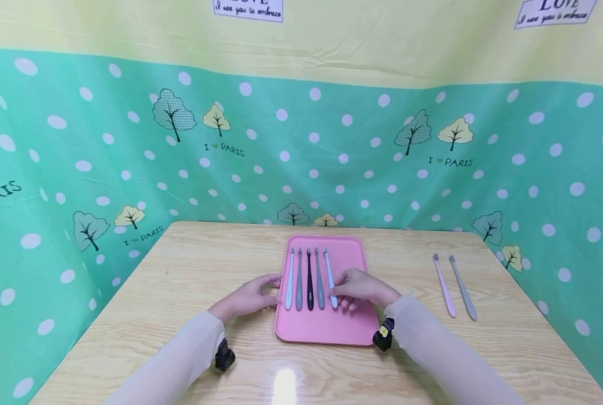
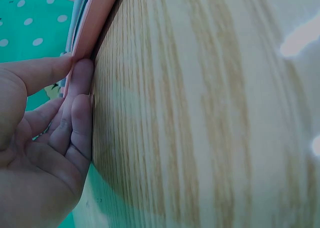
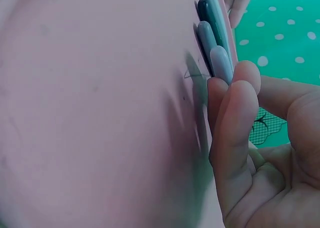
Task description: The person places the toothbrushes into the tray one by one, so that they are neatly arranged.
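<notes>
A pink tray (image 1: 327, 332) lies on the table with several toothbrushes side by side on it, heads toward the back. My right hand (image 1: 359, 288) pinches the handle of the rightmost one, a light blue toothbrush (image 1: 329, 270); the right wrist view shows thumb and fingertips at its handle end (image 3: 220, 60). Left of it lie a grey toothbrush (image 1: 319, 281), a black toothbrush (image 1: 309, 281), another grey toothbrush (image 1: 299, 284) and a pale blue toothbrush (image 1: 289, 284). At the tray's left edge, my left hand (image 1: 251, 295) grips the rim between thumb and fingers.
To the right of the tray, a pink toothbrush (image 1: 444, 287) and a grey toothbrush (image 1: 463, 289) lie on the wooden table (image 1: 195, 253). A green and yellow printed curtain (image 1: 327, 135) hangs behind and at both sides.
</notes>
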A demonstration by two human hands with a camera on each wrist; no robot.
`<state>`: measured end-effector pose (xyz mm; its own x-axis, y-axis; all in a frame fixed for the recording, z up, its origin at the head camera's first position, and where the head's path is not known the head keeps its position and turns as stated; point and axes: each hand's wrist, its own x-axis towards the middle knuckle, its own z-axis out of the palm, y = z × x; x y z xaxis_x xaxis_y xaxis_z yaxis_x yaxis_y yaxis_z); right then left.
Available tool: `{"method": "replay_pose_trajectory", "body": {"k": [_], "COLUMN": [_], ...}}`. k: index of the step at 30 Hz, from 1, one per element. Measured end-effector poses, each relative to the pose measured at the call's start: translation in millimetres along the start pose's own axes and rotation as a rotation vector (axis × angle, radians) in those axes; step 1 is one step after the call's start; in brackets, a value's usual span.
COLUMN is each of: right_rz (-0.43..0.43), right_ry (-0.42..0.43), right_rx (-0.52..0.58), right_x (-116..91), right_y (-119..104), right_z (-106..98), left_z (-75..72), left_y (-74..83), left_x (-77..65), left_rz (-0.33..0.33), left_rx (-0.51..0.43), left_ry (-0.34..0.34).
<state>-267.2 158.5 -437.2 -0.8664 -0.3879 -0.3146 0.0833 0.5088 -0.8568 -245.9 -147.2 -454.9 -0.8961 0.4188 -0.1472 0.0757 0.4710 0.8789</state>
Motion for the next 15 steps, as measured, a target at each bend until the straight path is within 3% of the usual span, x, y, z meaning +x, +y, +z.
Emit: {"method": "replay_pose_trajectory", "body": {"k": [15], "right_rz": [0.013], "right_ry": [-0.009], "right_rx": [0.01], "right_x": [3.7], "right_y": [-0.6], "right_z": [3.4], "left_z": [-0.5], "left_y": [-3.1], "left_x": [2.1], "left_rz": [-0.002], "left_rx": [-0.012], "left_ry": [0.004]}}
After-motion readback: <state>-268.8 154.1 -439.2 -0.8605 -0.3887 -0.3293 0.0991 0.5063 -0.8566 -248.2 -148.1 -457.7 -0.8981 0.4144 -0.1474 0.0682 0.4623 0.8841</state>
